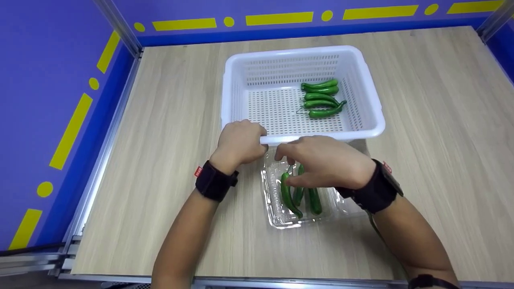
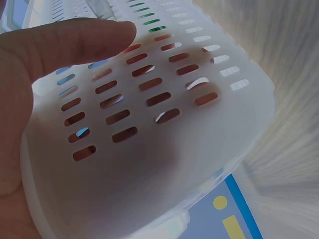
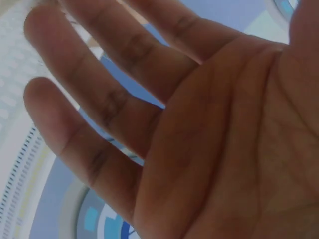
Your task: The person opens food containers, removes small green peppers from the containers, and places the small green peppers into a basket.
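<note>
My left hand (image 1: pixel 242 140) grips the near rim of a white slotted plastic basket (image 1: pixel 373 106). In the left wrist view its thumb (image 2: pixel 94 37) lies along the outside of the basket wall, and the fingers show through the slots from the inner side. My right hand (image 1: pixel 331 162) hovers over a clear plastic box (image 1: pixel 279 222) just in front of the basket. Its fingers (image 3: pixel 75 64) are loosely extended and slightly parted in the right wrist view, with a bare palm. Green chili peppers (image 1: pixel 287 192) lie lengthwise in the box, partly hidden under that hand.
More green chili peppers (image 1: pixel 321 103) lie in a row at the right side inside the basket. The wooden tabletop (image 1: pixel 176 120) is bounded by a blue panel (image 1: pixel 52 100) on the left and another behind, with a metal rail (image 1: pixel 241 281) along the front edge.
</note>
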`<move>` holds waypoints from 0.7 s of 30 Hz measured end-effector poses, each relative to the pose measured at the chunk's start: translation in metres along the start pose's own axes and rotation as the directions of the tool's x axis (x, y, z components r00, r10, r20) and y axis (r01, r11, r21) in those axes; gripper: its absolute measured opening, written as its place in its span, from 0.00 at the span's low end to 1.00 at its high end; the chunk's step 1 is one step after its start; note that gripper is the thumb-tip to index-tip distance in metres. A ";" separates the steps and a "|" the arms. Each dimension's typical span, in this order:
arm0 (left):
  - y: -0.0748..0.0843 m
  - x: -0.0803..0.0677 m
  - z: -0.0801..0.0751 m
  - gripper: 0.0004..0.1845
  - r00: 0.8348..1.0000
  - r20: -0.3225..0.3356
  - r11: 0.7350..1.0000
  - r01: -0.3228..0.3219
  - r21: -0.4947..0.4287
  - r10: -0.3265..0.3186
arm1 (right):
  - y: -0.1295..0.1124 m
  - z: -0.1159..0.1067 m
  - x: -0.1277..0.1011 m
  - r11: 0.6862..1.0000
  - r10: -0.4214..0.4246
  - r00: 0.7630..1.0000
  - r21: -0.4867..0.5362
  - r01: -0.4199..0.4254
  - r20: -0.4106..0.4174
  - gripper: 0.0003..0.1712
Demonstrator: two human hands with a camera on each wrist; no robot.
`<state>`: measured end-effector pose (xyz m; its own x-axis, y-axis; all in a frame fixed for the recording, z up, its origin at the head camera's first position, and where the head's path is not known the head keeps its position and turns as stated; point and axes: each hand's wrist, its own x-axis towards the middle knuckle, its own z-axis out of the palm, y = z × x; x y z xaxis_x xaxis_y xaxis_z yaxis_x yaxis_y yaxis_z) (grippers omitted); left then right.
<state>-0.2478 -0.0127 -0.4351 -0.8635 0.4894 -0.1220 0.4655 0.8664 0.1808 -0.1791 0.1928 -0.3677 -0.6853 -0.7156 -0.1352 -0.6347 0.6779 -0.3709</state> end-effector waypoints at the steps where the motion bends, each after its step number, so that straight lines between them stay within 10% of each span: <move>1: 0.000 0.000 0.000 0.05 1.000 0.001 1.000 0.000 -0.002 0.000 | 0.000 0.002 0.001 1.000 -0.004 1.000 -0.003 0.004 0.002 0.21; 21: 0.000 0.000 0.000 0.08 1.000 -0.009 1.000 -0.004 0.008 0.004 | 0.006 0.046 0.031 0.995 0.025 0.995 -0.101 -0.015 0.098 0.25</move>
<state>-0.2477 -0.0124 -0.4354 -0.8631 0.4923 -0.1126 0.4707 0.8650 0.1739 -0.1874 0.1668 -0.4167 -0.6624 -0.7117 -0.2341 -0.6572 0.7020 -0.2746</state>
